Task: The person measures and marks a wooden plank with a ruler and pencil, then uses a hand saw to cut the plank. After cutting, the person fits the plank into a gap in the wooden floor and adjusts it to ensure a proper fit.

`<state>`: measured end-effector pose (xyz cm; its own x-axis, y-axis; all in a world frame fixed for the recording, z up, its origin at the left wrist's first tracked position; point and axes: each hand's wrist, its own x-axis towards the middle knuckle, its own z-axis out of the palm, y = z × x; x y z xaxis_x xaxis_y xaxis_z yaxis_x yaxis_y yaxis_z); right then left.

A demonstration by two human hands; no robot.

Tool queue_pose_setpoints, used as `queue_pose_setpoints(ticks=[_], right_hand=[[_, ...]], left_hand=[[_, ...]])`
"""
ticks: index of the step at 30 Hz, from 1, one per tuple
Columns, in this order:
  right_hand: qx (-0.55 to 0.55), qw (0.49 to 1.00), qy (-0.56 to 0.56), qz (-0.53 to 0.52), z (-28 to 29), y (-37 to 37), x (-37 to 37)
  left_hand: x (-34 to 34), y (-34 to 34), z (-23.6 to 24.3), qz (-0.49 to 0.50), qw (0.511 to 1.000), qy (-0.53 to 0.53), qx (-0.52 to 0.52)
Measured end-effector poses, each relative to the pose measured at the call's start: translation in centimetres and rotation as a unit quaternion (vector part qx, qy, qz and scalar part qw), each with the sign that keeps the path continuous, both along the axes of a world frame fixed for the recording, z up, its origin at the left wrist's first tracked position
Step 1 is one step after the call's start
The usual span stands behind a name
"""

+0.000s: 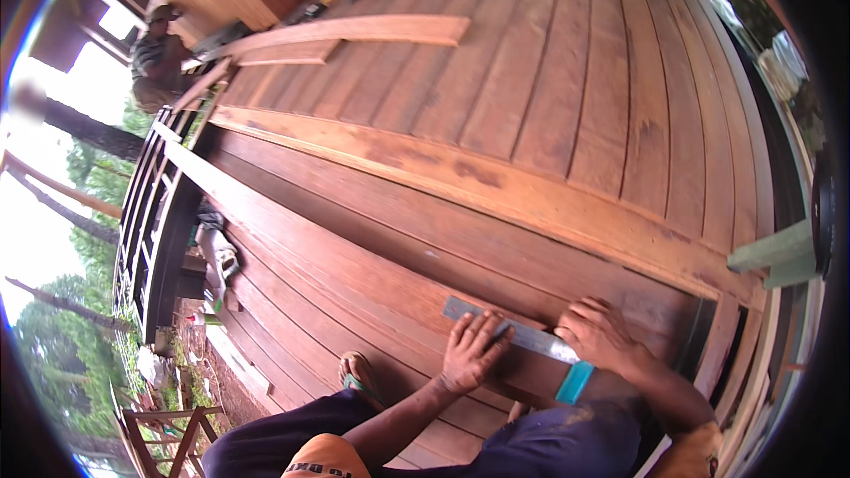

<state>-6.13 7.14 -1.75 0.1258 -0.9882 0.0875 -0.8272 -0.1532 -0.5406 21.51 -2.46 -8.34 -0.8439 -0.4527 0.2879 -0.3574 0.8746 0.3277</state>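
A try square with a grey metal blade (542, 343) and a teal handle (575, 382) lies on a long reddish board (354, 273) in front of me. My left hand (475, 350) rests on the blade near its left end, fingers stretched out and apart. My right hand (602, 334) is at the blade's other end, close above the handle. Its fingers are curled together, and whatever they may hold is hidden. The board runs away to the far left, raised along the step.
Wooden decking (567, 53) stretches beyond a raised edge plank (460, 168). Loose planks (354, 33) lie on it at the far left, near another person (159, 57). A green post (779, 254) stands at the right. My sandalled foot (357, 373) is on the lower boards.
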Motion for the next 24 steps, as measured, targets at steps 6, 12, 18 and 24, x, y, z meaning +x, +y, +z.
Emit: queue_pose_setpoints(ticks=[6, 12, 18, 24], right_hand=[[0.164, 0.976, 0.014, -0.144, 0.1, 3.8, 2.4], [0.218, 0.965, 0.053, -0.137, -0.9, 4.0, 2.6], [0.048, 0.941, 0.02, -0.334, 6.4, 0.1, -3.3], [-0.064, 0.883, -0.011, -0.464, 1.8, -10.3, -24.7]], left_hand=[[-2.0, -0.7, 2.3, -0.001, 1.0, 0.031, -0.003], [-3.4, -3.7, 4.1, -0.076, 0.997, 0.013, 0.019], [-4.4, -9.7, 19.7, -0.183, 0.968, 0.136, -0.109], [5.2, -2.1, 27.9, -0.326, 0.888, -0.321, 0.052]])
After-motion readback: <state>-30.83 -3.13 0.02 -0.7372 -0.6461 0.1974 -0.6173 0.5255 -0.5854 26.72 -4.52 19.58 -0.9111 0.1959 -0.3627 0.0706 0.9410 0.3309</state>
